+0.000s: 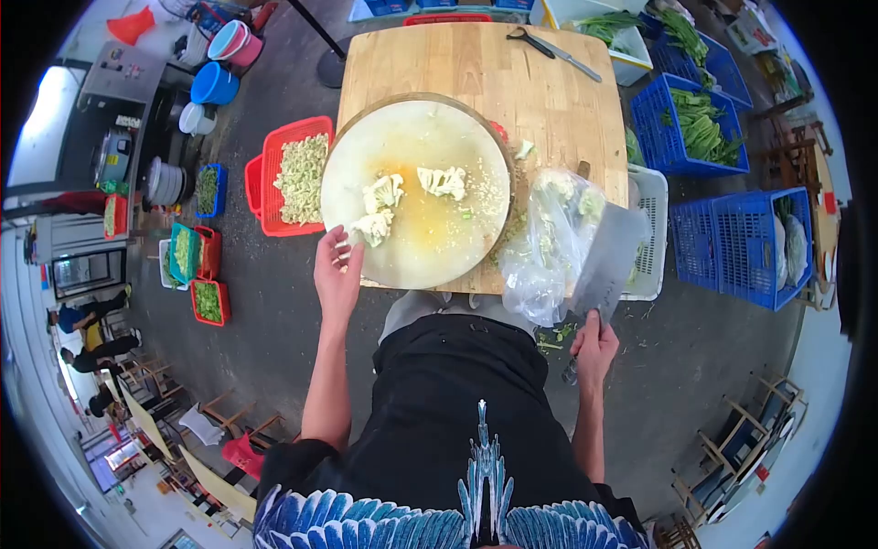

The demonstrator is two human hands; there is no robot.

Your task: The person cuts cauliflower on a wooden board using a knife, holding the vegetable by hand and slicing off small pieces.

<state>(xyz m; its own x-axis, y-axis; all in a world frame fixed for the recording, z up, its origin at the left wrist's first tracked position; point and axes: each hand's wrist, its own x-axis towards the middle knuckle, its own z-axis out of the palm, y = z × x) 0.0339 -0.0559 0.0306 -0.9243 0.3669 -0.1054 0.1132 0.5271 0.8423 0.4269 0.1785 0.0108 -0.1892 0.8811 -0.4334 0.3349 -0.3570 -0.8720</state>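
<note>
My left hand (338, 270) is at the near left rim of the round chopping board (430, 252), its fingers spread and slightly curled. Just beyond the fingertips lies a cauliflower floret (373, 227). Two more pieces are on the board: a floret (383, 191) close behind it and a cauliflower chunk (443, 182) to the right. Small crumbs are scattered around them. My right hand (594, 346) grips a cleaver (610, 259) by its handle, off the table's near right corner. The broad blade points away from me and partly covers a clear plastic bag (541, 265) with cauliflower inside.
Left of the board, a red basket (272, 218) holds chopped cauliflower. A knife (576, 64) and a black-handled tool (530, 41) lie at the wooden table's (439, 59) far right. Blue crates (709, 245) and a white basket (651, 233) stand to the right. Other people (101, 352) are far left.
</note>
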